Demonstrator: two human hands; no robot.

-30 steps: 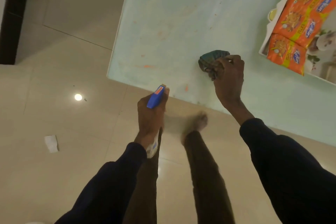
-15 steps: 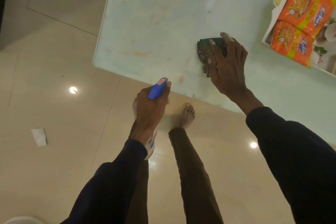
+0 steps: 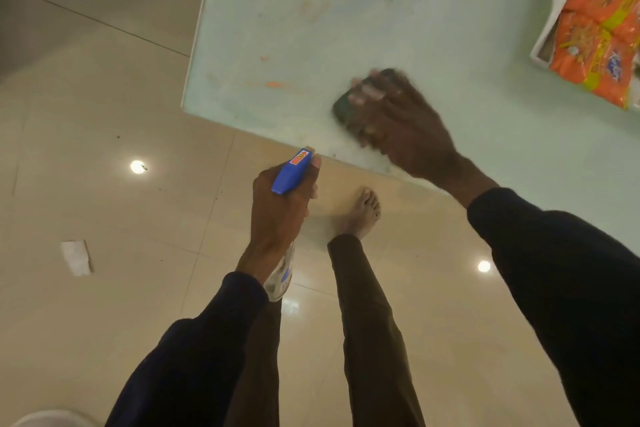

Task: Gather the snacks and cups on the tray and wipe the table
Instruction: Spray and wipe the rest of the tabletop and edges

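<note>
My right hand (image 3: pixel 405 121), blurred, presses the cloth (image 3: pixel 343 107) spread-fingered near the table's (image 3: pixel 346 10) front edge, while my left hand (image 3: pixel 277 215) grips the bottle (image 3: pixel 292 172) just off that edge.

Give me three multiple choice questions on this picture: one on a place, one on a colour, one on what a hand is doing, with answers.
1. Where is the tray of orange snack packets?
A. on the floor
B. on the table, upper right
C. on a chair

2. What colour is the spray bottle's head?
A. blue
B. green
C. white

3. What is the right hand doing?
A. hanging idle
B. lifting a cup
C. pressing a dark cloth on the table

Answers: B, its rim sits on the tabletop; A, blue shows above the left hand's grip; C, it lies over the cloth.
</note>
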